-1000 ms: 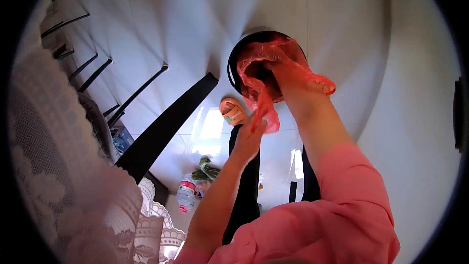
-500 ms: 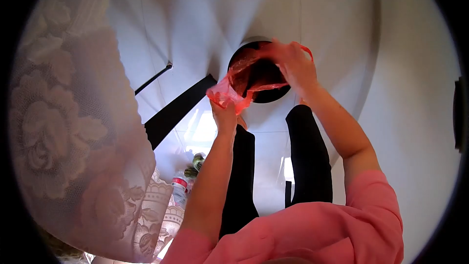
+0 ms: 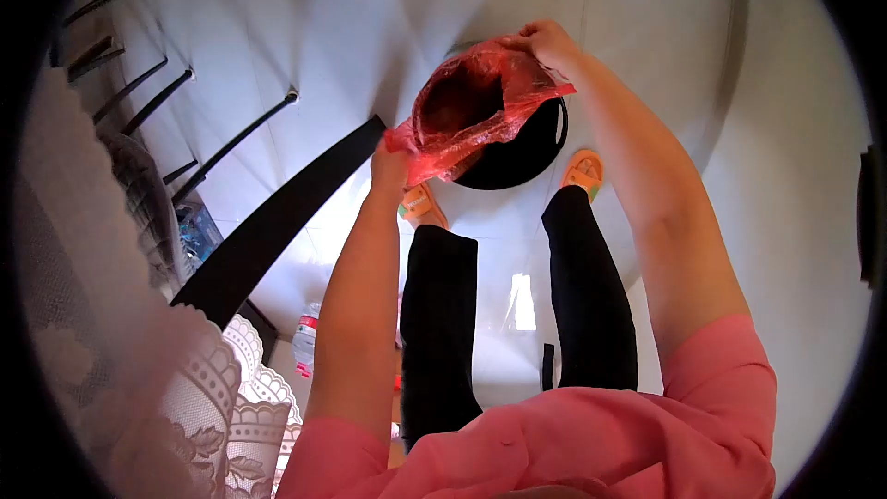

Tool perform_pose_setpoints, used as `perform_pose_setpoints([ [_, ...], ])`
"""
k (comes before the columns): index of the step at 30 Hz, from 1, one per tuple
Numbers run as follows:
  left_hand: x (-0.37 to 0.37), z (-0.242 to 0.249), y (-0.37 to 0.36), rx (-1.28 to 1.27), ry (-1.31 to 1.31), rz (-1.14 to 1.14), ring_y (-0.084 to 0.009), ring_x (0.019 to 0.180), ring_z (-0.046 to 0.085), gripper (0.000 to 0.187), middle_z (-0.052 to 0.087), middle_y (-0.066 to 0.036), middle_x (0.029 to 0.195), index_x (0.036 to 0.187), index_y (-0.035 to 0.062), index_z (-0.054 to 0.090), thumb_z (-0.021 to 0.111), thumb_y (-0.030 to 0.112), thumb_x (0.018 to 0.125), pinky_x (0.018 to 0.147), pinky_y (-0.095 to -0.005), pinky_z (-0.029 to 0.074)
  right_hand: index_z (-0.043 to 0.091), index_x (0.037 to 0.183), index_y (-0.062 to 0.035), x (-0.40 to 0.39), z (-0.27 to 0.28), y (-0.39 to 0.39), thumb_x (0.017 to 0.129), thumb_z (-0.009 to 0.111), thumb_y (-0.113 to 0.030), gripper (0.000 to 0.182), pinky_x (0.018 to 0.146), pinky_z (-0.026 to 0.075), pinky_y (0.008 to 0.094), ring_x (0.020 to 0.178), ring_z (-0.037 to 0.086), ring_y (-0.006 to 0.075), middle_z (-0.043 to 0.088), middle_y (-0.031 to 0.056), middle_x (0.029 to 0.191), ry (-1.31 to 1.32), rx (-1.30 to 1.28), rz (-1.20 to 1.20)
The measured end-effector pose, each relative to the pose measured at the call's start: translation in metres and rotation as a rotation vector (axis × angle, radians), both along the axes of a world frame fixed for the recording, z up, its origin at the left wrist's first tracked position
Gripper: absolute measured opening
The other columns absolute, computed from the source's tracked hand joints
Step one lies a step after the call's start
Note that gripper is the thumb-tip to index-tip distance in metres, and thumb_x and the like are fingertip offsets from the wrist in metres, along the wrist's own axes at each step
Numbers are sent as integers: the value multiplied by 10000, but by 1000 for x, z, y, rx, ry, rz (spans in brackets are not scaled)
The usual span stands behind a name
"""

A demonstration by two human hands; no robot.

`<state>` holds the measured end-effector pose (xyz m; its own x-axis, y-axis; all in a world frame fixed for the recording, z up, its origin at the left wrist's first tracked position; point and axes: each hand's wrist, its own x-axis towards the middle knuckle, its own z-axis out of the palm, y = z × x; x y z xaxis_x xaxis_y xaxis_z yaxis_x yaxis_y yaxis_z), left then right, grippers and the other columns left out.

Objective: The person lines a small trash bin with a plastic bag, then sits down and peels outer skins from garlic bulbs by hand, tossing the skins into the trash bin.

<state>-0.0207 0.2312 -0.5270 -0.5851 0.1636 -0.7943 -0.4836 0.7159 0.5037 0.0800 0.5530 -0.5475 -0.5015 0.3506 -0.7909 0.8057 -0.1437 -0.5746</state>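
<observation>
A red translucent plastic bag (image 3: pixel 480 134) hangs spread between my two hands, its mouth wide open and facing up. My left hand (image 3: pixel 390 166) grips the bag's left edge, its fingers partly covered by the plastic. The bag's far right edge is pinched in my right hand (image 3: pixel 552 44). Beneath the bag a round black bin (image 3: pixel 527 162) stands on the floor, its upper left part hidden by the plastic.
Orange slippers (image 3: pixel 584 171) are on my feet near the bin. A black table leg (image 3: pixel 286 212) slants at the left, beside a white lace cloth (image 3: pixel 199 397). Thin dark chair legs (image 3: pixel 236 143) stand farther left. A plastic bottle (image 3: pixel 304 342) is on the tiled floor (image 3: pixel 637 0).
The bag has opened wider and now covers more of the bin. My left hand has shifted left and up, my right hand up. More chair legs and both slippers have come into view.
</observation>
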Motion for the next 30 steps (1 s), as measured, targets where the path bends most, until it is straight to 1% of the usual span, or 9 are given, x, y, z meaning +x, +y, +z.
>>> perform_pose_setpoints([
  [1, 5, 2, -6, 52, -292, 79, -350, 1031, 582, 439, 618, -201, 1067, 1181, -4, 542, 522, 61, 747, 902, -381, 444, 640, 934, 7, 7, 6, 1, 843, 666, -358, 377, 580, 475, 285, 627, 564, 131, 624, 36, 747, -112, -139, -54],
  [3, 36, -23, -39, -230, 30, -404, -316, 944, 607, 345, 639, -185, 1015, 1099, 8, 588, 584, 194, 808, 853, -359, 465, 635, 991, -2, 35, 0, 2, 831, 676, -373, 406, 656, 489, 281, 710, 582, 135, 640, 61, 835, -113, -207, -77],
  [6, 71, 3, -37, -222, 40, -247, -329, 977, 588, 429, 632, -201, 1018, 1114, 9, 559, 607, 323, 825, 891, -364, 444, 624, 1031, -24, 74, 2, -7, 834, 673, -364, 395, 728, 480, 273, 783, 577, 128, 629, 61, 886, -72, -342, -274],
  [9, 96, 9, -39, -230, 248, 4, -290, 777, 629, 544, 623, -164, 905, 1091, 28, 541, 594, 503, 830, 690, -353, 508, 630, 1017, -18, 100, 30, -19, 833, 664, -377, 405, 687, 466, 307, 731, 568, 167, 648, 81, 920, 106, -32, -544],
  [11, 90, 67, -2, -168, -264, 342, -124, 463, 528, 539, 539, -37, 619, 876, 50, 577, 531, 586, 854, 365, -222, 373, 630, 988, -40, 116, 54, -27, 855, 619, -420, 403, 673, 462, 315, 731, 573, 181, 650, 88, 918, 172, 738, -421],
  [12, 91, 72, 2, -138, -371, 387, -106, 410, 489, 542, 523, -13, 574, 832, 83, 572, 518, 622, 839, 328, -209, 320, 600, 1024, -46, 117, 73, -32, 867, 639, -271, 278, 647, 475, 259, 658, 574, 149, 598, 27, 731, -43, 567, -410],
  [16, 95, 64, 2, -195, -585, 587, -116, 425, 502, 497, 528, -8, 576, 818, 101, 582, 559, 598, 827, 339, -185, 312, 629, 946, -39, 134, 81, -53, 855, 630, -384, 356, 630, 465, 294, 636, 617, 172, 658, 85, 842, -289, 328, 203],
  [21, 102, 63, 5, 193, -730, 873, -185, 763, 634, 199, 646, -67, 853, 1052, 96, 560, 556, 228, 903, 443, -194, 370, 625, 943, -44, 106, 92, -84, 844, 651, -361, 334, 614, 497, 295, 612, 637, 150, 670, 55, 837, -100, -241, -855],
  [30, 138, 49, -8, 358, -627, 1193, -217, 886, 618, 143, 626, -83, 1023, 1027, 47, 567, 535, 105, 899, 686, -301, 533, 556, 1076, -138, 161, 84, -120, 910, 561, -342, 264, 847, 479, 371, 988, 571, 177, 607, 28, 1061, 78, -650, -1405],
])
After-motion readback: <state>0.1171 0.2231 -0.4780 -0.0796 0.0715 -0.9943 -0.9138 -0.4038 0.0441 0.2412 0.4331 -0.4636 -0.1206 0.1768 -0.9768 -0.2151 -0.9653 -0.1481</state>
